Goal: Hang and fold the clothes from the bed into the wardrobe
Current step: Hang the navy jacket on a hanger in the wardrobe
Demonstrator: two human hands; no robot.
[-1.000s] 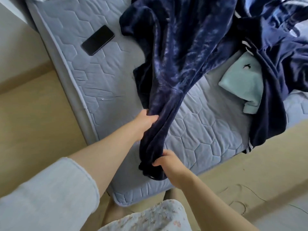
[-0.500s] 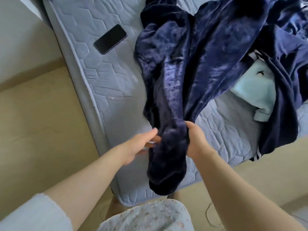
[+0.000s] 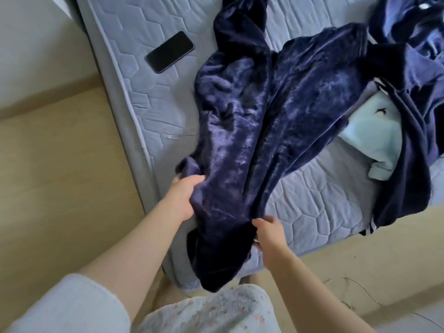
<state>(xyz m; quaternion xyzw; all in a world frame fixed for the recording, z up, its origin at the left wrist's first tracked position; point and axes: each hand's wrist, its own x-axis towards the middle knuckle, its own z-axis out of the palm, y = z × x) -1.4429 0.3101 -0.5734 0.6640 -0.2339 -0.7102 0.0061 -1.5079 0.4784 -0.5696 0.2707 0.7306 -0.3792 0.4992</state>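
A dark navy plush garment [image 3: 259, 131] lies stretched across the quilted grey mattress [image 3: 319, 203], its near end drooping over the mattress corner. My left hand [image 3: 182, 195] grips the garment's left edge near that end, fingers curled into the fabric. My right hand [image 3: 269, 229] pinches the right edge of the same end. A second navy garment with white stripes [image 3: 413, 131] is heaped at the right, partly covering a pale mint piece of clothing [image 3: 377, 140]. No wardrobe is in view.
A black phone [image 3: 170, 51] lies face up near the mattress's left edge. Beige wooden floor [image 3: 60, 164] surrounds the bed corner. A thin cable [image 3: 360, 292] trails on the floor at the lower right. My floral-clothed leg is at the bottom.
My hands moved apart along the garment's near end, the left to the left edge, the right lower to the right edge. The plush fabric now lies flatter and wider on the mattress.
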